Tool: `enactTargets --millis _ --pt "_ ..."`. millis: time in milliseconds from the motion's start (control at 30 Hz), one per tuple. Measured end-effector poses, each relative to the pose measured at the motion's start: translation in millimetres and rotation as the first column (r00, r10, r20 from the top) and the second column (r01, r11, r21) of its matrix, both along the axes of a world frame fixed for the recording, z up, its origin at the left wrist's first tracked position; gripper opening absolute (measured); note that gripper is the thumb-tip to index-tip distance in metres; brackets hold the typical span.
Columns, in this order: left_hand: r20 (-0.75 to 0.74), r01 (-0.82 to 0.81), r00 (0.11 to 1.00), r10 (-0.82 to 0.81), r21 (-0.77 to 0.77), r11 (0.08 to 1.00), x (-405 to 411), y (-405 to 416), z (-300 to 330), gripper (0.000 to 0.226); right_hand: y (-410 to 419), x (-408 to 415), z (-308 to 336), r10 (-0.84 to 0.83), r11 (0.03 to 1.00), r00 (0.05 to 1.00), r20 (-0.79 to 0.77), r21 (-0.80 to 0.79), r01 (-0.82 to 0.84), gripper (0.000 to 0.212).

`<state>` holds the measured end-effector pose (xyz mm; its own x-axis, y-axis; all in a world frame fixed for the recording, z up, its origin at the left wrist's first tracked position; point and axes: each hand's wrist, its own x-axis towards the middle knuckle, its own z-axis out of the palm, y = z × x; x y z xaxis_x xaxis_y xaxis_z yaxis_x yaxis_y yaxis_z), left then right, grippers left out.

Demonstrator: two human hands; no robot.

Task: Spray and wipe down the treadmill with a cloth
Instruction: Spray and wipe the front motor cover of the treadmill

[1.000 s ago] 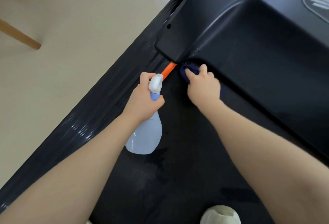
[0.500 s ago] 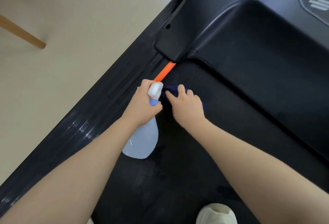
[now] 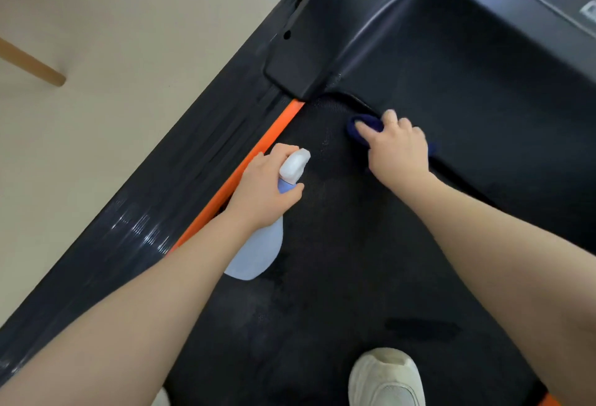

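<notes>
Right hand point(image 3: 398, 150) at centre right of the frame, fingers curled over a dark blue cloth point(image 3: 366, 126), pressing it onto the treadmill belt point(image 3: 322, 276) just beside the edge of the black motor cover point(image 3: 467, 99). Left hand point(image 3: 263, 191) at centre, wrapped around the neck of a pale spray bottle point(image 3: 258, 257), white nozzle point(image 3: 295, 163) pointing toward the upper right. Orange strip point(image 3: 258, 150) along the belt's left edge, partly behind the left hand. White shoe point(image 3: 385, 376) on the belt at bottom. Wooden leg point(image 3: 32, 63) on beige floor point(image 3: 113, 34) at upper left.
</notes>
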<state>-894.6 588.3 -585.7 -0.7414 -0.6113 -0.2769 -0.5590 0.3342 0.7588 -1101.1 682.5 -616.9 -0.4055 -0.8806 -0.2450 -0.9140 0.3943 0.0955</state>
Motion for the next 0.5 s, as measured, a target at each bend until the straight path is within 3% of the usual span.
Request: enactTargets --millis 33,100,200,233,267,333,400,500 --pt "0.02 0.027 0.999 -0.027 -0.004 1.0 -1.6 2.0 -0.2 0.044 1.9 0.3 -3.0 -0.105 0.994 0.994 -0.02 0.015 0.105 0.054" --pt "0.076 0.065 0.995 -0.069 0.059 0.996 -2.9 4.9 0.8 0.045 17.9 24.7 -4.4 -0.123 0.992 0.992 0.043 -0.028 0.124 0.055" --pt "0.138 0.128 0.98 -0.142 0.105 0.986 -6.3 6.9 2.3 0.045 53.9 49.7 -12.6 0.177 0.982 0.979 0.099 -0.077 -0.17 0.057" --pt "0.141 0.142 0.977 -0.157 0.109 0.984 -7.5 7.2 2.5 0.045 51.7 40.8 -10.0 0.207 0.976 0.974 0.093 -0.081 -0.2 0.054" --pt "0.142 0.143 0.977 -0.159 0.112 0.983 -8.5 7.3 3.1 0.045 42.1 27.6 -7.2 0.139 0.987 0.987 0.084 -0.093 -0.131 0.051" --pt "0.131 0.125 0.981 -0.139 0.114 0.986 -7.8 7.2 3.0 0.045 20.4 5.5 -1.3 -0.169 0.981 0.985 0.046 -0.089 0.172 0.05" --pt "0.125 0.112 0.984 -0.127 0.121 0.986 -7.1 7.6 1.7 0.044 22.4 10.7 -7.3 -0.269 0.961 0.962 0.04 -0.061 0.271 0.052" --pt "0.151 0.108 0.98 -0.13 0.147 0.983 -7.3 7.4 3.5 0.044 58.5 46.9 -9.2 0.04 0.995 0.99 0.139 -0.095 -0.027 0.056"
